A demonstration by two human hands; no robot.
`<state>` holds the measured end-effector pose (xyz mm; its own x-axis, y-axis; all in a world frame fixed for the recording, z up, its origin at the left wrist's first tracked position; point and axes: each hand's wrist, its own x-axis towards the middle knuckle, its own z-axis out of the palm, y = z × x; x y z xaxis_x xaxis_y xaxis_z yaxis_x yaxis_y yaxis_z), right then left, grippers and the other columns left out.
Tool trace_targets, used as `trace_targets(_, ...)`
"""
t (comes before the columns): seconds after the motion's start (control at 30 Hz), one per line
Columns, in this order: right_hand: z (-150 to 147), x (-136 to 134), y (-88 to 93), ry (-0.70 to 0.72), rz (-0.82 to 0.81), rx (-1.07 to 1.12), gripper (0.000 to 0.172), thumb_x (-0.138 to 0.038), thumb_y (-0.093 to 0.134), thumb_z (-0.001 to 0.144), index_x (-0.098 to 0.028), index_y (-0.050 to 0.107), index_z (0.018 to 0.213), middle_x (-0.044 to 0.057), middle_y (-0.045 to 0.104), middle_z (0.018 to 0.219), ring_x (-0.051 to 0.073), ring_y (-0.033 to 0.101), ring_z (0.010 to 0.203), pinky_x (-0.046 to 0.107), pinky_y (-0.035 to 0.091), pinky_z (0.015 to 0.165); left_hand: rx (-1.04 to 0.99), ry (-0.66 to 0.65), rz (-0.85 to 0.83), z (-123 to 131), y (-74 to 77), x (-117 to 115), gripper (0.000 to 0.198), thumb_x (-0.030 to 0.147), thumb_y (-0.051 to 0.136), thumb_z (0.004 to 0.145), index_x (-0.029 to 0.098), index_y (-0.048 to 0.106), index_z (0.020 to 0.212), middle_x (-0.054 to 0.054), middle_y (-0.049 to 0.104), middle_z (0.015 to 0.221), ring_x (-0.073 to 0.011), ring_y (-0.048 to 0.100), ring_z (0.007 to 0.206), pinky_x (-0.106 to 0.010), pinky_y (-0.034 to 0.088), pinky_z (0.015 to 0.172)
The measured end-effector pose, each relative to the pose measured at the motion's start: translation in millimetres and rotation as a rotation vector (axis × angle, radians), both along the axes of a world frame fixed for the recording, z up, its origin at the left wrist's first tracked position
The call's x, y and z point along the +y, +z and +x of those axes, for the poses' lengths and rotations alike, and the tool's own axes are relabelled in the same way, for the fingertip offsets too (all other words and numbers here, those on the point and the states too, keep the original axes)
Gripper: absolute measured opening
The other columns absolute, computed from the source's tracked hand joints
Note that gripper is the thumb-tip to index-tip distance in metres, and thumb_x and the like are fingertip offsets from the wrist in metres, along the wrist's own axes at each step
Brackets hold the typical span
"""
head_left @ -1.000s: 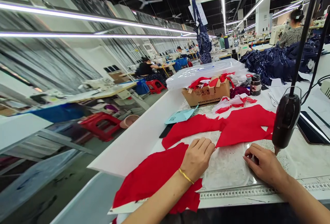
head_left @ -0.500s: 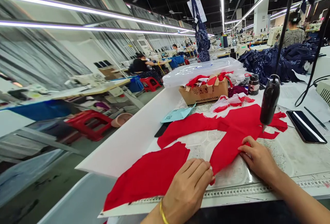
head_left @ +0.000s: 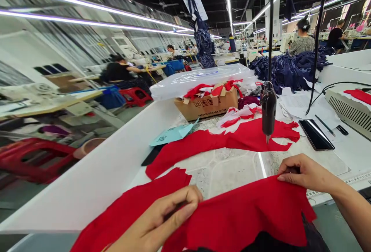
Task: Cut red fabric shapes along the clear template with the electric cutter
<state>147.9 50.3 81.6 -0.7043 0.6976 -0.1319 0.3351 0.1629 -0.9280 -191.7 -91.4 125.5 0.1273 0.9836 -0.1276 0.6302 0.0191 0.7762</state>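
A red fabric piece (head_left: 237, 213) is stretched between my two hands at the table's front edge, its lower part hanging towards me. My left hand (head_left: 162, 217) pinches its upper left corner. At the upper right, my right hand (head_left: 307, 174) grips the same edge between thumb and fingers. Another red fabric piece (head_left: 130, 201) lies on the table left of and partly behind my left hand. Farther back, more red fabric (head_left: 199, 143) is spread flat. Above that hangs a dark handheld tool (head_left: 268, 109) with a pointed metal tip.
Behind the fabric stand a cardboard box (head_left: 205, 107) with red scraps and a clear plastic lid (head_left: 203, 78). A phone (head_left: 316, 134), a pencil (head_left: 324, 124) and a grey vented machine (head_left: 348, 107) are on the right. A white panel (head_left: 95, 182) borders the left. People sit at machines beyond.
Both hands have lifted a red fabric piece off the table and drawn it towards me, stretched between them. The view has turned to the right.
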Motion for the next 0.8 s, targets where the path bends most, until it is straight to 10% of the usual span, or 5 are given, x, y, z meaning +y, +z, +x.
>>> trace_targets(0.33,-3,41,-34.7,-0.094,0.269,-0.358,0.011,-0.026,0.067,0.083,-0.019,0.074,0.085,0.0,0.067,0.071,0.014,0.058,0.065,0.026,0.04,0.063,0.397,-0.021,0.155,-12,-74.6,78,0.034,0.049,0.04,0.092,0.025,0.048,0.069,-0.001,0.055,0.072,-0.022,0.056,0.07,-0.034,0.051,0.073)
trace_targets(0.8,13,68,-16.5,-0.17,0.462,-0.62,0.002,-0.022,0.072,0.084,-0.022,0.074,0.085,0.002,0.074,0.081,0.019,0.067,0.078,0.025,0.043,0.064,0.563,-0.095,0.323,-45,-88.9,99,0.036,0.045,0.041,0.096,0.025,0.059,0.072,-0.006,0.064,0.079,-0.0252,0.065,0.076,-0.036,0.055,0.074)
